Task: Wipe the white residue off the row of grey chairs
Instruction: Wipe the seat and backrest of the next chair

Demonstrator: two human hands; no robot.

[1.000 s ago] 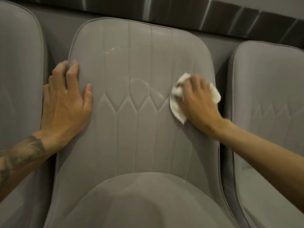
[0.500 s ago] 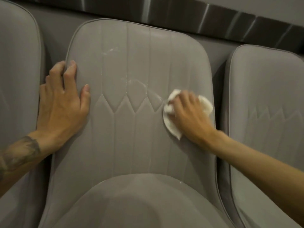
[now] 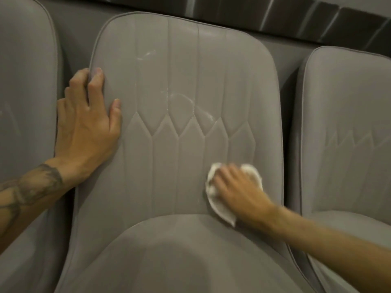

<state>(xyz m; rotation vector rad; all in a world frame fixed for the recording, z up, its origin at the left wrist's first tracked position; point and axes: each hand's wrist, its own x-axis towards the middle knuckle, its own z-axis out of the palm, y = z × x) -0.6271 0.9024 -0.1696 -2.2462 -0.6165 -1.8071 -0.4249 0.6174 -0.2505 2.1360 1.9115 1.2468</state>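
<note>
The middle grey chair (image 3: 182, 157) fills the view, its quilted backrest facing me. White residue (image 3: 182, 98) arcs across the backrest's centre, and a smaller smear (image 3: 146, 56) sits higher up. My right hand (image 3: 237, 187) presses a crumpled white cloth (image 3: 213, 199) flat against the lower right of the backrest, just above the seat cushion. My left hand (image 3: 86, 123) lies on the chair's left edge; its fingers wrap the rim and the thumb lies on the front.
A grey chair (image 3: 25, 102) stands at the left and another grey chair (image 3: 347, 134) at the right, each separated by a narrow dark gap. A dark shiny ledge (image 3: 296, 15) runs along the wall behind the row.
My right hand has slid the cloth down the right side of the backrest, from mid-height to just above the seat. My left hand has stayed on the left edge.
</note>
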